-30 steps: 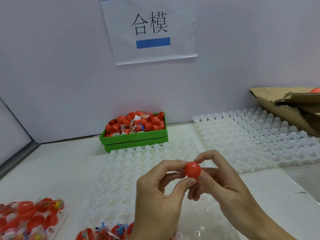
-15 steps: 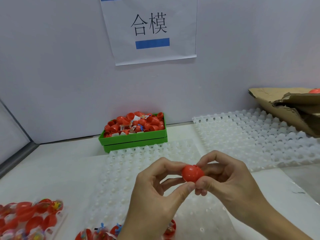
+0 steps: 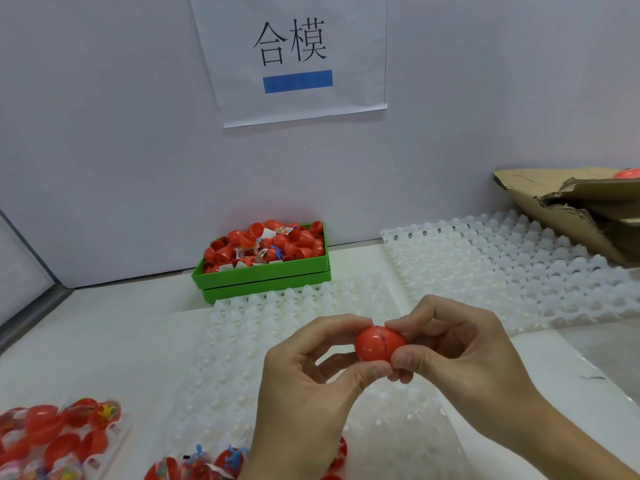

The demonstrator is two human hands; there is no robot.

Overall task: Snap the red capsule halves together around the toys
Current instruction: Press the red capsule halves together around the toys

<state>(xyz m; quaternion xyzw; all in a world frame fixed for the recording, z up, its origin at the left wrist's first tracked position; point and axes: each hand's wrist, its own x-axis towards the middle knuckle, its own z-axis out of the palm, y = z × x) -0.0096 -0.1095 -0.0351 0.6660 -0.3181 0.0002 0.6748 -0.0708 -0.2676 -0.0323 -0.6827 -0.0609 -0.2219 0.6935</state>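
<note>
A red capsule [image 3: 375, 344] sits between both hands above the white dimpled tray [image 3: 270, 341]. Its two halves meet at a thin dark seam facing me. My left hand [image 3: 311, 386] pinches the left half with thumb and forefinger. My right hand [image 3: 460, 358] pinches the right half the same way. What is inside the capsule is hidden. Open red halves with small blue and yellow toys [image 3: 221, 460] lie along the near edge of the tray.
A green bin [image 3: 263, 275] heaped with red halves and toy packets stands at the back wall. More red halves in a clear tray [image 3: 59, 434] lie at the near left. Another white dimpled tray [image 3: 502, 271] and a torn cardboard box [image 3: 581, 209] are on the right.
The capsule has turned, so its seam now faces me. Both hands have closed in on it from either side and shifted slightly lower.
</note>
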